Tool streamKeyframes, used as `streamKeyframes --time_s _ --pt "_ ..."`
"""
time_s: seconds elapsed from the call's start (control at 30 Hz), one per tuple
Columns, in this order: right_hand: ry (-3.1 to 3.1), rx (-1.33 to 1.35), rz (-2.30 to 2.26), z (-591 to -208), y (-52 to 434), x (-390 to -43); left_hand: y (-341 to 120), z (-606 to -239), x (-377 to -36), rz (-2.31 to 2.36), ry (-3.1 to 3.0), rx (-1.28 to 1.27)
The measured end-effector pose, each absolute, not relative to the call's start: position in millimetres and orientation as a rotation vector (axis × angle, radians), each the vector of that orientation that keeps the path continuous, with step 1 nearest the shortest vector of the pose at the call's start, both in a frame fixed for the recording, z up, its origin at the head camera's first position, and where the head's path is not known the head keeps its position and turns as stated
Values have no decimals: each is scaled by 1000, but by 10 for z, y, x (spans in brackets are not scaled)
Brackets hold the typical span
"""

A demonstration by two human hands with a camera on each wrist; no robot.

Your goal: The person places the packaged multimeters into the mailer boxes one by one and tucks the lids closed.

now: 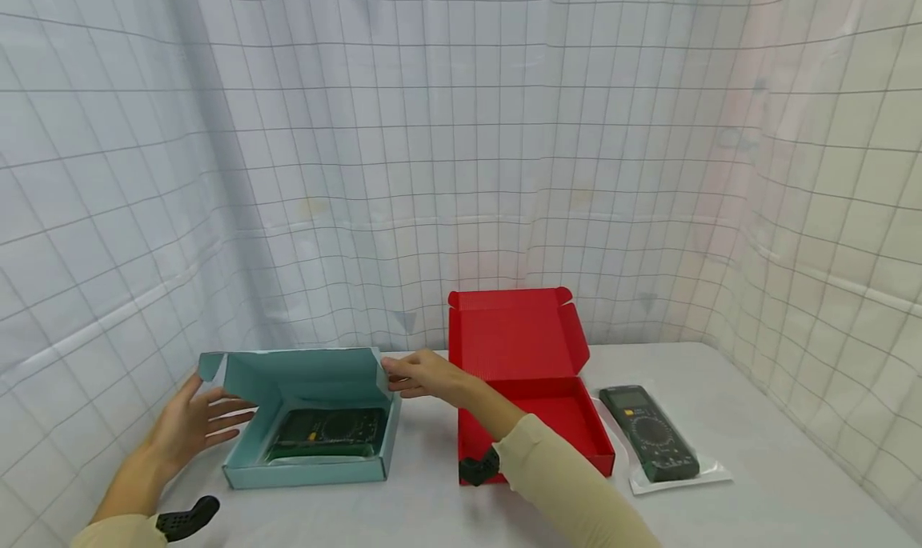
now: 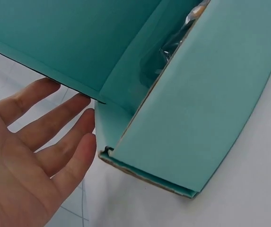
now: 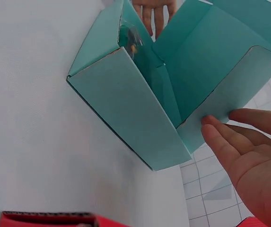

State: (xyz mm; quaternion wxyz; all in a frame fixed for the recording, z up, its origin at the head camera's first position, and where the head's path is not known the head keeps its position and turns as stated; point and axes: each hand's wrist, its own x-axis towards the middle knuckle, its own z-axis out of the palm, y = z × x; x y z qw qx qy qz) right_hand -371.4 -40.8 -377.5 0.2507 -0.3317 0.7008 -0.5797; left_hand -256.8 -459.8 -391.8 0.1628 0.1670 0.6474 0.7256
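A teal cardboard box [image 1: 306, 474] has its lid [image 1: 302, 370] partly lowered over it. Inside lies a dark multimeter [image 1: 327, 432] in clear plastic wrap. My left hand [image 1: 193, 420] is at the lid's left side, its fingers extended and spread, fingertips right at the lid's edge in the left wrist view. On the opposite side, my right hand [image 1: 425, 374] touches the lid's side flap [image 3: 239, 87] from outside with nearly straight fingertips. Neither hand curls round the cardboard.
To the right of the teal box stands a red box [image 1: 515, 332] with its lid raised; my right forearm passes over it. Farther right, a second multimeter [image 1: 651, 434] rests on a clear plastic bag [image 1: 709, 474]. Gridded white curtains [image 1: 490, 172] enclose the white table [image 1: 763, 452].
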Motion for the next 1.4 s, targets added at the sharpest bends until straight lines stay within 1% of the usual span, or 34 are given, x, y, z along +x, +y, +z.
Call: streamKeyframes --time_s 0.13,0.27,0.6,0.87,1.23,1.4 --pt "1941 -921 -1548 -3762 -393 -3706 -4612 -3915 -2579 2084 1770 590" --pt "1985 -935 -1519 -3754 -383 -3692 -4609 -3898 -2564 2074 1820 648" --pt "2050 -958 -1459 -3781 -354 -3625 -4618 -3919 -2501 2066 1691 676" --pt "2081 -1007 -1405 -3832 -356 -3599 -4639 -4014 -2445 2112 1461 802" --pt "2087 -1002 -1368 -3848 -346 -3572 -4643 -4074 -2386 2199 1350 860" --pt "2021 -976 -1423 -3854 -357 -3568 -4650 -4077 -2364 2234 1258 877"
